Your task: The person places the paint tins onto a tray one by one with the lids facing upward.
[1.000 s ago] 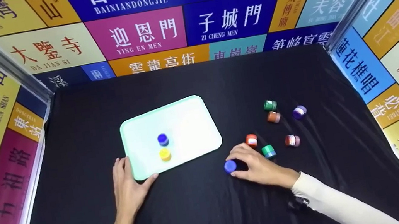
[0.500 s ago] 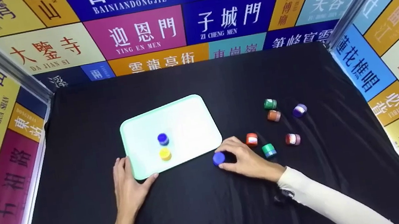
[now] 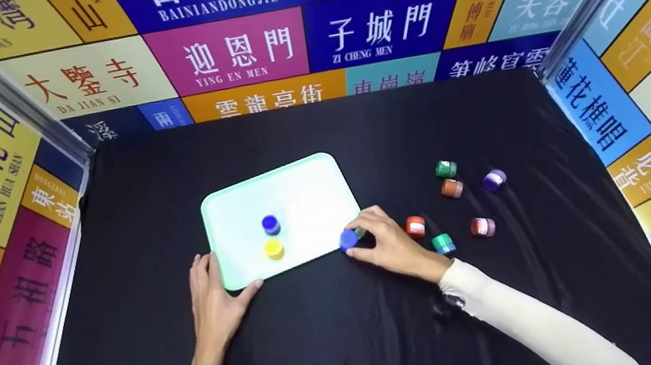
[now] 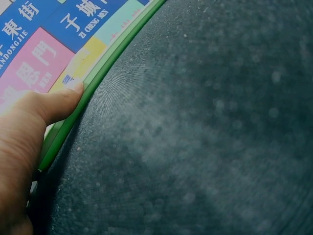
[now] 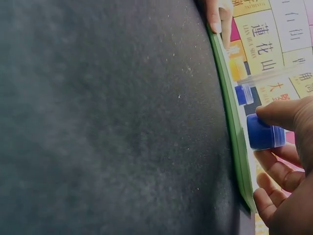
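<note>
In the head view a white tray with a green rim (image 3: 299, 180) lies on the black cloth. My left hand (image 3: 216, 309) holds its near left corner, fingers along the left side and thumb on the front edge. The thumb (image 4: 66, 103) shows on the rim in the left wrist view. My right hand (image 3: 388, 242) pinches a blue-lidded paint jar (image 3: 348, 240) between thumb and fingers at the tray's near right corner. In the right wrist view this jar (image 5: 260, 133) overlaps the green rim. On the tray stand a dark blue paint jar (image 3: 270, 224) and a yellow one (image 3: 274, 249).
Several paint jars lie right of the tray: a red one (image 3: 415, 226), a light green one (image 3: 444, 244), a pinkish-red one (image 3: 483, 226), an orange one (image 3: 452, 188), a dark green one (image 3: 446, 169) and a purple one (image 3: 494, 180). Printed panels (image 3: 224, 53) enclose the cloth.
My right hand has carried the blue-lidded paint jar leftward and away from me, from the cloth to the tray's near right corner. The left hand keeps its hold on the tray.
</note>
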`<state>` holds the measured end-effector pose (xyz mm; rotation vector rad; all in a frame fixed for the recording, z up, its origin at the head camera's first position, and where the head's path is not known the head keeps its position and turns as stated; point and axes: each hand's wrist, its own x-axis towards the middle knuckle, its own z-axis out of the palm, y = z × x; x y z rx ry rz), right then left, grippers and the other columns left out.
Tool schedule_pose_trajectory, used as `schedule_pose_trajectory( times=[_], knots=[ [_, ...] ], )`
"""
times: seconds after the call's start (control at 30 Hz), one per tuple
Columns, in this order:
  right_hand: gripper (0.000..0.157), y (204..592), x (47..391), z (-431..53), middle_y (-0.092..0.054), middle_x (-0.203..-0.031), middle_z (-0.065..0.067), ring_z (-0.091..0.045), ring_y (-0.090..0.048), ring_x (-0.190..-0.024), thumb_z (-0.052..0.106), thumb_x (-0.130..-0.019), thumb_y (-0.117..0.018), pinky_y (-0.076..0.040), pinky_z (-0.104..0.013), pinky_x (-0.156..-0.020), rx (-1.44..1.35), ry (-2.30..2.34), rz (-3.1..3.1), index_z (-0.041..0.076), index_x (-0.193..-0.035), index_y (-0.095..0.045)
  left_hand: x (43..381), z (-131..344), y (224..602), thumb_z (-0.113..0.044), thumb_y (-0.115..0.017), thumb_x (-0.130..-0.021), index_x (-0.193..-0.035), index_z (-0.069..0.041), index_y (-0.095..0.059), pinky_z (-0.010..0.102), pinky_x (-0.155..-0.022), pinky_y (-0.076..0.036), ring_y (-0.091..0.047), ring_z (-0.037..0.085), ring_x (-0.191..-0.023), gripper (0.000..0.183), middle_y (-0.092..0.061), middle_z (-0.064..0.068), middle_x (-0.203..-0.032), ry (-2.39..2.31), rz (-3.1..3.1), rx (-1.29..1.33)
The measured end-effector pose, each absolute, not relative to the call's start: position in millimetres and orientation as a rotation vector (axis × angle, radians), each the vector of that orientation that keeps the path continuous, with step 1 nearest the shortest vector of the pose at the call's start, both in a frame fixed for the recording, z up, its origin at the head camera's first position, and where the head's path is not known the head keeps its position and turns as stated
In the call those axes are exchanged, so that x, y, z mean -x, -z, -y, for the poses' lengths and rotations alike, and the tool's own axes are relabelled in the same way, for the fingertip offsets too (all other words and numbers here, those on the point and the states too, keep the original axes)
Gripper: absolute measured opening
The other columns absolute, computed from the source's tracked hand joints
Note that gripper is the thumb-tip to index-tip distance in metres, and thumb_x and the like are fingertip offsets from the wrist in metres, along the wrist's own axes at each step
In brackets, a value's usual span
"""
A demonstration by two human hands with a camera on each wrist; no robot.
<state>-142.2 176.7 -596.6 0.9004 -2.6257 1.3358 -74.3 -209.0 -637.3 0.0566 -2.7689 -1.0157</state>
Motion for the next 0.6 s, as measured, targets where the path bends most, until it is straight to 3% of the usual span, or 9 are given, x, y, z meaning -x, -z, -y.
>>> schedule_pose_trajectory(
  times=[0.6],
  knots=[
    [0.034, 603, 161, -123, -0.075, -0.113, -0.006, -0.025, -0.059, -0.117, 0.013, -0.088, -0.092, -0.053, -0.040, -0.102, -0.970, -1.337, 2.636, 0.005, -0.118, -0.079, 75, 210, 638, -0.050, -0.095, -0.085, -0.167, 0.003, -0.039, 0.063, -0.134, -0.022, -0.022, 0.044, -0.165, 0.112, -0.040, 0.026, -0.165, 0.986, 2.765, -0.049]
  ],
)
